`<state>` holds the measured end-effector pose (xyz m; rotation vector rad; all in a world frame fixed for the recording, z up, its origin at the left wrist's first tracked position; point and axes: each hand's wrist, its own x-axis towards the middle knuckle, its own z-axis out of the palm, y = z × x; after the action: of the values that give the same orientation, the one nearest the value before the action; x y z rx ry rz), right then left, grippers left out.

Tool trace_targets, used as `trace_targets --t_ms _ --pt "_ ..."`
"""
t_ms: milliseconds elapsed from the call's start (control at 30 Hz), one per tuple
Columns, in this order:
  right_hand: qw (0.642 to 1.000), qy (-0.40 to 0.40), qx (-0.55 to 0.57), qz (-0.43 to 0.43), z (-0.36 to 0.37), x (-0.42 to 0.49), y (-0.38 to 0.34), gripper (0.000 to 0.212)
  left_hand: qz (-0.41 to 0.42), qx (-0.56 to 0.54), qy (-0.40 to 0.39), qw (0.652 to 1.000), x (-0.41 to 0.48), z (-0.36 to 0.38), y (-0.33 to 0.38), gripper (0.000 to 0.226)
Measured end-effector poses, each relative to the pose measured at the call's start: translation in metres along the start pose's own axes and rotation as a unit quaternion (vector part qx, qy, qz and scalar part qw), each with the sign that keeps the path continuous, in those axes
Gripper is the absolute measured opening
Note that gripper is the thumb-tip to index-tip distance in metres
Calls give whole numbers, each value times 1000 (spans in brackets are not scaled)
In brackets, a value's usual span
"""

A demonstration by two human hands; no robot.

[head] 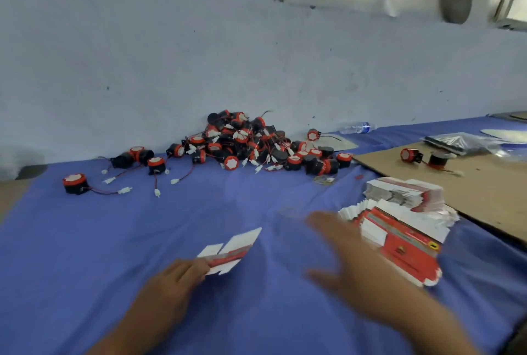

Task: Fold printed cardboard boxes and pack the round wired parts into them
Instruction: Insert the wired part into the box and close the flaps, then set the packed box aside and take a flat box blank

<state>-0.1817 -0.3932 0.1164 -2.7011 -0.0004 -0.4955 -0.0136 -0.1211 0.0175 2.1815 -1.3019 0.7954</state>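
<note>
On the blue cloth (142,226) near the front edge, the left hand (171,277) pinches a flat red-and-white printed cardboard blank (231,252) by its near-left end, with the fingers closed on it. The long axis of the blank runs from these fingers away to the far right, so its free end points toward the right hand (350,263). That hand is blurred, but its fingers look straight and spread and seem to hold nothing. It hovers just beside the stack of flat red-and-white blanks (405,237) on the right. I judge the right hand is the nearer one to take the free end and open the box.

The heap of round black-and-red parts with thin wires (245,143) lies well apart, at the back against the pale blue wall (171,55); some single parts are scattered to its left. A brown cardboard sheet (484,183) covers the right of the table, and a clear plastic bottle (358,127) lies by the wall.
</note>
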Motion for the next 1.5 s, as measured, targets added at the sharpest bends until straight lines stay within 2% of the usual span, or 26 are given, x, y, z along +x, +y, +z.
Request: trace_targets --t_ms 33,67,100,133,167,200,300,367,433,533,600,667,733,833,933,1100,1167,1267,1333,1433,1500 --pt "994 -83 -10 -65 35 23 -19 71 -13 -8 14 1000 -1 -4 5 28" --pt "983 -132 -20 -126 67 42 -34 61 -36 -21 37 998 -1 -7 6 37" --pt "979 -119 -5 -165 88 59 -48 42 -82 -38 53 994 1 -13 10 40" --pt "983 -76 35 -162 99 74 -58 24 -145 -67 62 985 1 -21 12 32" --pt "984 -40 107 -136 108 84 -61 14 -200 -92 69 973 0 -29 13 18" --pt "975 -17 193 -110 112 89 -65 13 -233 -108 79 963 -1 -37 14 12" --pt "921 -2 387 -44 126 92 -64 14 -306 -178 80 932 -8 -40 -7 41" --pt "903 12 428 -17 132 90 -61 17 -322 -196 108 920 -9 -41 -13 48" --pt "879 37 475 10 132 90 -57 23 -319 -200 100 921 -5 -33 -12 54" --pt "836 51 544 53 133 91 -49 31 -345 -228 103 905 -9 -27 -19 49" --pt "845 43 532 39 136 90 -51 33 -352 -264 101 892 -12 -28 -22 45" --pt "881 44 471 -8 139 89 -58 25 -353 -292 109 882 -14 -31 -21 35" --pt "918 53 389 -59 142 90 -63 20 -358 -269 110 887 -17 -32 -20 22" --pt "946 105 283 -115 145 92 -64 28 -357 -223 128 898 -21 -28 -25 40" --pt "952 142 227 -146 145 88 -69 18 -359 -222 166 891 -16 -25 -26 56" --pt "959 174 122 -189 148 87 -75 21 -355 -197 176 897 -18 -24 -30 32" --pt "954 190 99 -209 150 87 -77 22 -357 -191 180 896 -19 -27 -31 30" --pt "942 205 75 -255 157 88 -78 9 -392 -220 194 872 -18 -26 -32 28" --pt "940 195 57 -276 162 88 -79 16 -425 -251 202 846 -16 -26 -33 30" --pt "946 189 62 -258 166 87 -79 15 -445 -269 219 826 -12 -28 -33 33" --pt "948 194 70 -243 165 88 -79 11 -436 -267 230 828 -11 -30 -31 37"
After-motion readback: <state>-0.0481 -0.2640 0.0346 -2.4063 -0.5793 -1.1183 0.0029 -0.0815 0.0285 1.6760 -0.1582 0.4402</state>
